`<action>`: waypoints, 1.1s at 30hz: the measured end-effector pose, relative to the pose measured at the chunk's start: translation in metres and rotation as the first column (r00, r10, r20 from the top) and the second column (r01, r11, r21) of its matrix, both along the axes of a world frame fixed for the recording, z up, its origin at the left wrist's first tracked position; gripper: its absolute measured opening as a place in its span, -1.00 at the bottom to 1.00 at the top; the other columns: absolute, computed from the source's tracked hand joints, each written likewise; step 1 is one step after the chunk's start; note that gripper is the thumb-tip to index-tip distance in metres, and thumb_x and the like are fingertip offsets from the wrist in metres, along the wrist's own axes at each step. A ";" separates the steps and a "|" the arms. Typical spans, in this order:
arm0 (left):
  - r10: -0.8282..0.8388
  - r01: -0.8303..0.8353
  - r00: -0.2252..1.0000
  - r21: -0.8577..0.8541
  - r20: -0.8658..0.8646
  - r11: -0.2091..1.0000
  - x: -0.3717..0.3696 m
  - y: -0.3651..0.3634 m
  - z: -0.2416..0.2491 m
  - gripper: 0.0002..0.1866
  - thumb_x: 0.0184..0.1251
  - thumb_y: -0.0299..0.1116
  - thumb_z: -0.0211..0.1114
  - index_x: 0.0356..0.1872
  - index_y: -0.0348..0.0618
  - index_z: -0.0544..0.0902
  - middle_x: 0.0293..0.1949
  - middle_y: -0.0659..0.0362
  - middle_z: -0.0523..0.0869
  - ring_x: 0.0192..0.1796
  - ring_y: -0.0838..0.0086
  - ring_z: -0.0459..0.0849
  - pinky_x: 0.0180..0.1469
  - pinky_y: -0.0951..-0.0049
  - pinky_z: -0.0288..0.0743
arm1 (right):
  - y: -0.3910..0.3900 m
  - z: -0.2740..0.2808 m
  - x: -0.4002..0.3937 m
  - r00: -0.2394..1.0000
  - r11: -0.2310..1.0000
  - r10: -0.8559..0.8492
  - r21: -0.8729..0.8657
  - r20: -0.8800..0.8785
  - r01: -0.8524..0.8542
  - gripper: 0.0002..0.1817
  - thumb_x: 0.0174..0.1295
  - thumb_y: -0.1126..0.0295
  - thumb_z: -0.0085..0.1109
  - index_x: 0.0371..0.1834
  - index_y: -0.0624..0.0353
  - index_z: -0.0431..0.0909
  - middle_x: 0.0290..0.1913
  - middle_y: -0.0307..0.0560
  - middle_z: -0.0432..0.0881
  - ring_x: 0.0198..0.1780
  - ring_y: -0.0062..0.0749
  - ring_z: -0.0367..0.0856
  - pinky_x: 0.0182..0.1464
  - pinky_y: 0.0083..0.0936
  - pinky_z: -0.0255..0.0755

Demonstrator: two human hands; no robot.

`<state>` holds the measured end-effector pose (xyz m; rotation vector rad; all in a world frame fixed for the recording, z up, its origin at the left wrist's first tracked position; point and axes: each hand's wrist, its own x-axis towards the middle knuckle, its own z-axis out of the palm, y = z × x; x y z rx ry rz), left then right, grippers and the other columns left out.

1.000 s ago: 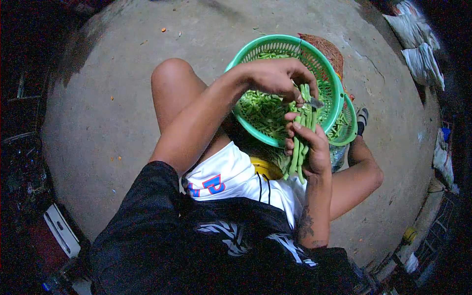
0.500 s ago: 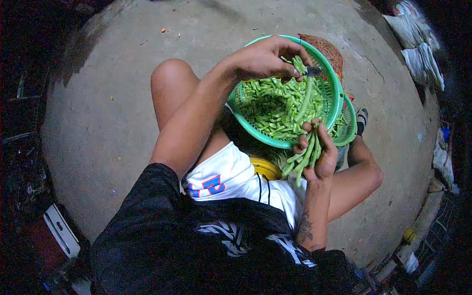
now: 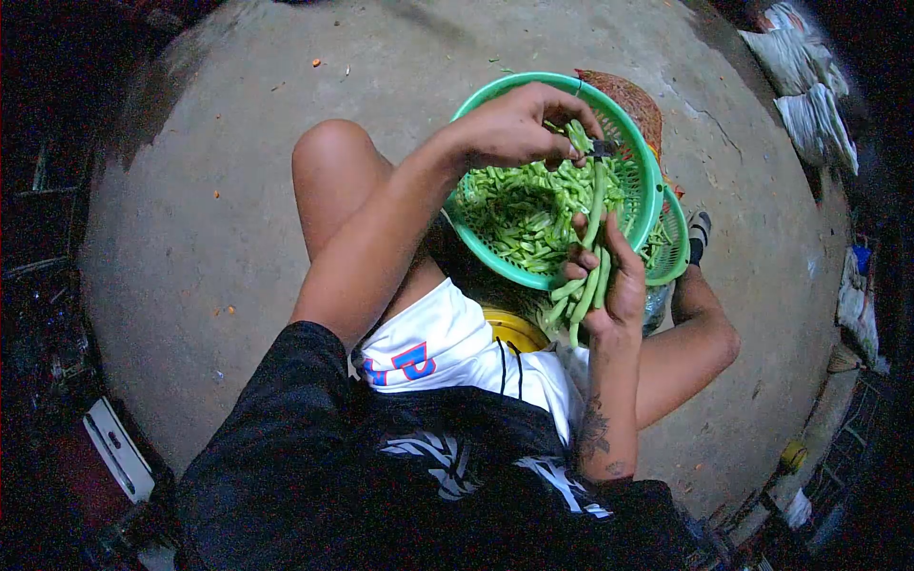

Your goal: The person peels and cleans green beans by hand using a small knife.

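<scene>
My left hand (image 3: 528, 124) is over the green basket (image 3: 657, 181), its thumb and fingers pinched around a few cut green bean pieces (image 3: 577, 136). A small dark blade or tool (image 3: 604, 148) shows at its fingertips, against the upper end of a long green bean (image 3: 597, 200). Below, my right hand (image 3: 614, 281) is palm up at the basket's lower right rim, its fingers round a small bunch of whole green beans (image 3: 583, 297) that includes the long one. Many cut green bean pieces (image 3: 528, 219) lie in the basket.
A second green basket (image 3: 678, 243) with bean pieces sits right of the first. Behind stands a reddish mesh sack (image 3: 628, 100). A yellow object (image 3: 514, 328) is between my legs. White sacks (image 3: 814, 119) lie at the far right on the concrete floor (image 3: 219, 257).
My right hand has tilted, and a long bean now reaches from it up to the blade at my left hand. The bunch points more steeply downward.
</scene>
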<state>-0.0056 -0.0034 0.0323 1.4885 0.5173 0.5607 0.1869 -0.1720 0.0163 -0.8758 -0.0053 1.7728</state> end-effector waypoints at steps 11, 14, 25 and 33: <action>-0.072 0.070 0.997 -0.038 -0.041 0.997 0.007 -0.004 -0.002 -0.63 0.24 -0.54 0.42 0.10 -0.24 0.70 -0.19 0.16 0.76 -0.26 0.57 0.66 -0.21 0.50 0.57 | -0.019 0.023 0.005 0.918 0.990 -0.060 0.141 0.393 0.004 -0.71 0.39 0.40 0.29 0.11 0.19 0.52 -0.18 -0.13 0.69 -0.53 -0.64 0.46 -0.51 -0.61 0.38; -0.127 0.126 0.989 -0.015 -0.069 0.992 0.014 -0.006 -0.013 -0.60 0.23 -0.53 0.43 0.13 -0.25 0.68 -0.10 0.14 0.74 -0.16 0.54 0.69 -0.12 0.47 0.60 | -0.022 0.024 0.005 0.854 0.992 -0.078 0.122 0.514 0.018 -0.70 0.38 0.38 0.32 0.09 0.21 0.54 -0.19 -0.12 0.70 -0.54 -0.64 0.45 -0.50 -0.60 0.39; -0.216 0.205 0.975 -0.169 -0.049 0.964 0.010 -0.002 -0.013 -0.61 0.23 -0.50 0.46 0.11 -0.21 0.71 -0.13 0.20 0.77 -0.16 0.56 0.69 -0.21 0.52 0.61 | -0.030 0.016 0.008 0.863 0.988 -0.118 0.148 0.491 0.051 -0.74 0.38 0.41 0.32 0.06 0.23 0.57 -0.20 -0.09 0.71 -0.55 -0.66 0.44 -0.49 -0.64 0.43; -0.163 0.156 0.983 -0.088 -0.088 0.984 0.006 0.005 -0.016 -0.58 0.20 -0.50 0.50 0.12 -0.23 0.70 -0.06 0.16 0.77 -0.10 0.53 0.72 -0.06 0.47 0.64 | -0.031 0.012 0.012 0.865 0.985 -0.125 0.169 0.486 0.048 -0.73 0.37 0.42 0.33 0.06 0.25 0.57 -0.20 -0.08 0.71 -0.56 -0.65 0.44 -0.51 -0.63 0.38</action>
